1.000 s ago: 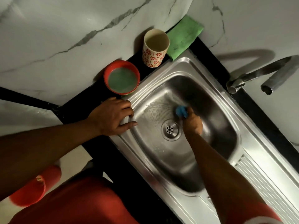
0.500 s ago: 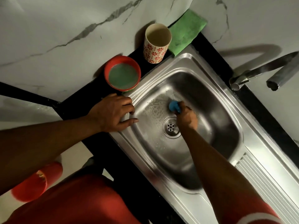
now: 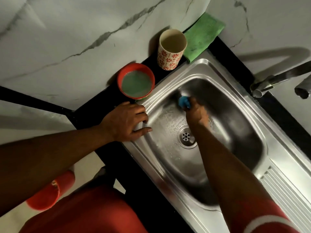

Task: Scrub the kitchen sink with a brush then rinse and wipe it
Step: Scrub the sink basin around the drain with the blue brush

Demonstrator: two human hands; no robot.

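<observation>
A stainless steel sink (image 3: 239, 132) runs diagonally across the view, with a round drain (image 3: 186, 136) in its basin. My right hand (image 3: 196, 111) is down in the basin, shut on a blue brush (image 3: 183, 101) pressed against the basin's far-left wall, above the drain. Soapy film covers the basin floor left of the drain. My left hand (image 3: 125, 121) lies flat on the sink's left rim, fingers spread, holding nothing.
A red bowl of green liquid (image 3: 136, 81) and a floral cup (image 3: 171, 49) stand on the black counter by the rim. A green cloth (image 3: 202, 37) lies behind the cup. The tap (image 3: 276, 79) juts over the sink's right side. A ribbed drainboard (image 3: 286, 190) lies at right.
My right hand has pushed the brush from beside the drain up toward the basin's far-left wall. My left hand has stayed on the rim.
</observation>
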